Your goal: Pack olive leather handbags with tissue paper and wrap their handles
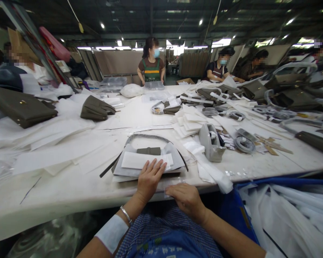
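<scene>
A dark olive handbag lies on the table in front of me, its handle wrapped in grey-white protective film. White sheets cover its body, and a white foam strip lies across the front. My left hand rests flat on the strip and the lower part of the bag, fingers stretched out. Right at the table's front edge, my right hand is closed with its fingertips pinching a small clear strip that looks like tape. A grey tape dispenser stands to the right of the bag.
Stacked white foam sheets, coiled straps and tags lie right. More olive bags stand left, others right. White paper sheets spread left. A blue bin with white wrapping is beside me. Several people work across the table.
</scene>
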Demonstrator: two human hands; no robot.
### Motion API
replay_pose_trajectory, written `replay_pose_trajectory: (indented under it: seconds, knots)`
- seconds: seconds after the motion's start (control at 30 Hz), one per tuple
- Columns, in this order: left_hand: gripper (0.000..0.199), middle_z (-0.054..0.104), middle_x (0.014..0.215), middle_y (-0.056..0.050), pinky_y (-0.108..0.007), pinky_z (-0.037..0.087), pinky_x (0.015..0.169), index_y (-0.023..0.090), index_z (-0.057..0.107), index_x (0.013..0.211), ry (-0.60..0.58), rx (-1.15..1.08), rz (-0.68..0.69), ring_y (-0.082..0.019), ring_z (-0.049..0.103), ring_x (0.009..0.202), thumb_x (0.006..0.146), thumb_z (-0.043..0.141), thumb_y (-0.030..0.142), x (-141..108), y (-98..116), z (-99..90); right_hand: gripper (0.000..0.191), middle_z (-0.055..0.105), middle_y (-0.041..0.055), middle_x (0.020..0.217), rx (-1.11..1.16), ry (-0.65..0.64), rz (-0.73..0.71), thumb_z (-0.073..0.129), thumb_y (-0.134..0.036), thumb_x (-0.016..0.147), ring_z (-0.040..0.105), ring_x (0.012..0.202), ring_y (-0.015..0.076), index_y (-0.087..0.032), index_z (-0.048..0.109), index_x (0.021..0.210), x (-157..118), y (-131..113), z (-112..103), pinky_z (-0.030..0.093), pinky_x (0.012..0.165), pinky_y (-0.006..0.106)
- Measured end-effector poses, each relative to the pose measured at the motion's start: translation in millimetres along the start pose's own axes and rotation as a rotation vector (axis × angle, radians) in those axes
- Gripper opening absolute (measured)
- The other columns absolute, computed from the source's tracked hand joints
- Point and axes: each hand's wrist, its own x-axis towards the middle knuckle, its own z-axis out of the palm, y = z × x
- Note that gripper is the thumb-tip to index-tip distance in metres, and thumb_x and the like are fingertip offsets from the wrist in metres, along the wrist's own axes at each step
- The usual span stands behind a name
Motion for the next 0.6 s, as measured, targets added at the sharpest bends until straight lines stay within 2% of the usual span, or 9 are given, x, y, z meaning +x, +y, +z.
replay_pose_trajectory:
  seconds: [0.13,0.27,0.33,0.47,0.6]
  knots:
    - [0.044,0.056,0.141,-0.007,-0.049,0.034,0.114,0.024,0.05,0.141,-0.039,-0.028,-0.008,-0.026,0.048,0.133,0.097,0.049,0.017,-1.2,-0.7,-0.3,0.024,0.077,0.0023,0.088,-0.05,-0.031,0.0,0.048,-0.015,0.096,0.071,0.078,0.016,-0.021,0.071,0.096,31.6,5.7,-13.2,0.051,0.074,0.026]
    - [0.044,0.059,0.137,-0.008,-0.049,0.035,0.114,0.024,0.05,0.14,-0.031,-0.054,-0.018,-0.025,0.053,0.129,0.097,0.05,0.017,-1.9,-1.2,-0.2,0.023,0.077,0.0014,0.085,-0.131,-0.042,0.016,0.053,-0.018,0.096,0.071,0.076,0.016,-0.023,0.074,0.091,59.4,17.7,-18.4,0.048,0.074,0.025]
    - [0.039,0.062,0.133,-0.008,-0.049,0.035,0.114,0.024,0.055,0.135,-0.022,-0.075,-0.022,-0.024,0.054,0.127,0.096,0.05,0.016,-2.1,-1.2,0.8,0.022,0.077,-0.0006,0.084,-0.147,-0.059,0.068,0.055,-0.019,0.095,0.071,0.077,0.0158,-0.026,0.076,0.088,69.6,25.2,-17.6,0.047,0.075,0.025]
    - [0.028,0.065,0.126,-0.008,-0.046,0.037,0.114,0.02,0.063,0.12,-0.002,-0.117,-0.04,-0.022,0.057,0.124,0.095,0.051,0.014,-1.4,-0.5,2.6,0.013,0.078,-0.0035,0.088,-0.154,-0.103,0.262,0.065,-0.025,0.091,0.071,0.082,0.0167,-0.029,0.077,0.087,85.5,39.7,-11.6,0.046,0.079,0.027]
    - [0.03,0.068,0.121,-0.007,-0.042,0.043,0.11,0.018,0.06,0.122,0.03,-0.164,-0.071,-0.02,0.06,0.119,0.094,0.051,0.01,0.9,-0.9,2.1,0.01,0.076,-0.0019,0.086,-0.116,-0.193,0.346,0.07,-0.022,0.086,0.067,0.088,0.0181,-0.027,0.076,0.079,98.1,53.8,-5.4,0.045,0.086,0.03]
